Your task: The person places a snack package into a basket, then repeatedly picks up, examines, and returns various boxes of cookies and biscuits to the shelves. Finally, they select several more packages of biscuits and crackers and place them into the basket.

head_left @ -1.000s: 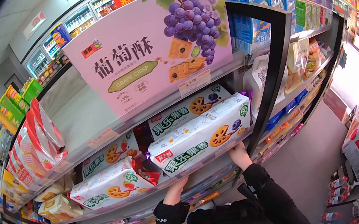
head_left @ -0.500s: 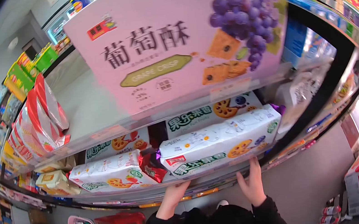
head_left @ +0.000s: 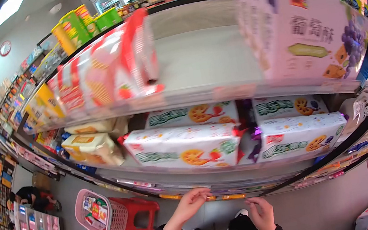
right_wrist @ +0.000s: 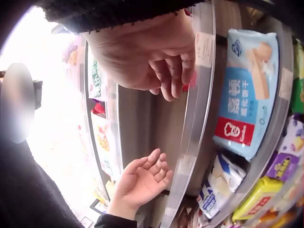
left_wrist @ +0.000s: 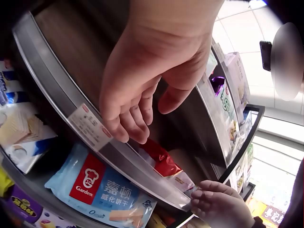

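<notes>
Both hands are empty, with fingers loosely bent. In the head view my left hand point(head_left: 191, 206) and right hand point(head_left: 262, 212) hover low in front of the shelves. Above them lie a white biscuit pack with red ends point(head_left: 184, 150) and one with purple ends point(head_left: 302, 136), each with another pack behind it. The left wrist view has my left hand point(left_wrist: 152, 71) over a metal shelf edge with a price tag point(left_wrist: 90, 126); a red-and-white pack point(left_wrist: 164, 161) lies on that shelf. Past my right hand point(right_wrist: 147, 54), a light blue wafer bag point(right_wrist: 249, 90) occupies the shelf below.
Pink grape crisp boxes point(head_left: 310, 41) stand on the top shelf at right, red-and-white striped bags point(head_left: 98, 70) at left. A pink basket point(head_left: 113, 214) with goods sits by a red stool point(head_left: 143, 212) on the floor. Another person point(head_left: 31, 197) is at far left.
Both hands have come away from the shelf edge under the purple-ended biscuit pack and dropped lower. The head view has swung left, so the grape crisp boxes now appear further right.
</notes>
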Tool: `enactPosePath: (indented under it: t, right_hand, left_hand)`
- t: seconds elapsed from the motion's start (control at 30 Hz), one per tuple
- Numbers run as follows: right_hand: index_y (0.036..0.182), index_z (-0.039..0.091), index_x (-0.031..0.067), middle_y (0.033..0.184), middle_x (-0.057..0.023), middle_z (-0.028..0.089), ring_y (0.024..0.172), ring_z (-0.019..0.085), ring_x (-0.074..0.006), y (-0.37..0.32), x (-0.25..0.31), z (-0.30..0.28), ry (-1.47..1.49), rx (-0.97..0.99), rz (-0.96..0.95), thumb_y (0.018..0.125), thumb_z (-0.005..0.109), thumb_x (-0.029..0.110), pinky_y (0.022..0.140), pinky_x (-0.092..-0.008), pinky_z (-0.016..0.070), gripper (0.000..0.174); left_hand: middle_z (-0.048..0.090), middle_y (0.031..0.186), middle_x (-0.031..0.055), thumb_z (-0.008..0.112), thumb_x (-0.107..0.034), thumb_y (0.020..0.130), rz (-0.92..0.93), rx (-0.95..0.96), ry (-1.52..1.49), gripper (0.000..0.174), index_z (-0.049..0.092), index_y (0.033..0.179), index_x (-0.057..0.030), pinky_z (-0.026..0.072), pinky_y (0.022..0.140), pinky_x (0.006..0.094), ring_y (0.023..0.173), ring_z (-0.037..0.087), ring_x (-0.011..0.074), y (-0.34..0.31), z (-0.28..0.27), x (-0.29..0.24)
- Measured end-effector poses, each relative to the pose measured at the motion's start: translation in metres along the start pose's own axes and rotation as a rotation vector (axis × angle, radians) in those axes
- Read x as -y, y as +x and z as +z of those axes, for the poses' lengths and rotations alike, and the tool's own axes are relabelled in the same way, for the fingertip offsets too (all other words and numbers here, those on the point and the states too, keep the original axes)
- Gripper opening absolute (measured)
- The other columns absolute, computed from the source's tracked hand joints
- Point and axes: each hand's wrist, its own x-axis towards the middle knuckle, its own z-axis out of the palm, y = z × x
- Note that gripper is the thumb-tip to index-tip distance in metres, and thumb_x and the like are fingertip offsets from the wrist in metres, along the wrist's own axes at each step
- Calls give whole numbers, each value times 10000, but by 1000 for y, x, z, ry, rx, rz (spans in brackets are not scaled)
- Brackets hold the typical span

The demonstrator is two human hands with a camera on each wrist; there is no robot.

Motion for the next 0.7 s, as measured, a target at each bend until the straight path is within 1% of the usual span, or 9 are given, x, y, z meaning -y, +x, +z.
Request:
enactPosePath:
  t: [0.03,0.1,0.13,0.2,0.33,0.43,0.5,0.6,0.7]
  right_hand:
    - [884,560,9,833,-109,604,794,583,-238,-3,4,14,-4,5,-8,751,511,-16,707,-302,446,144]
    - [928,549,4,853,-115,603,807,582,-246,-11,10,46,-101,154,-90,749,518,-7,715,-304,448,182]
    - [928,549,4,853,-115,603,807,582,-246,-18,14,63,-106,152,-94,749,518,-7,715,-304,448,182]
    - [980,526,0,875,-125,598,822,581,-253,-34,22,102,-93,243,-44,745,534,6,729,-308,448,235]
    - [1007,510,-1,889,-135,592,835,579,-257,-73,39,178,-147,332,2,740,550,20,737,-314,447,271]
    - [1012,508,-1,885,-135,592,838,578,-256,-94,54,225,-191,374,-21,738,560,33,742,-319,448,280]
    - [997,517,1,883,-132,591,833,576,-259,-107,62,247,-174,413,-30,743,558,42,738,-323,449,260]
    - [980,527,6,882,-131,589,832,576,-257,-122,79,267,-236,461,-22,750,553,49,736,-320,451,235]
    - [965,537,11,880,-132,587,834,576,-256,-136,94,279,-230,475,25,753,548,53,733,-319,452,216]
  left_hand:
    - [582,970,94,486,-128,850,8,-4,-4,279,500,1088,18,419,797,264,858,546,140,-9,-12,4]
    - [580,967,92,482,-134,854,5,3,-51,279,498,1093,9,420,799,267,855,549,144,-29,-39,13]
    - [580,967,92,482,-134,854,10,6,-54,279,498,1093,9,420,799,267,855,549,144,-39,-55,15]
    - [578,970,91,480,-132,855,-18,1,-39,280,492,1097,9,422,798,270,863,547,146,-64,-89,19]
    - [576,973,94,484,-130,853,-10,-44,-9,278,493,1093,9,425,793,268,868,546,149,-124,-158,32]
    - [575,965,93,478,-120,852,-74,-57,-24,269,497,1085,11,428,786,267,862,547,150,-165,-206,49]
    - [575,950,92,468,-108,851,-141,-100,4,254,504,1071,14,429,780,266,853,547,149,-189,-231,62]
    - [577,952,81,459,-99,849,-153,-102,18,246,497,1069,6,422,752,238,830,532,112,-215,-255,72]
    - [577,949,83,463,-91,845,-143,-112,-39,244,497,1065,11,424,742,234,821,533,110,-230,-266,78]
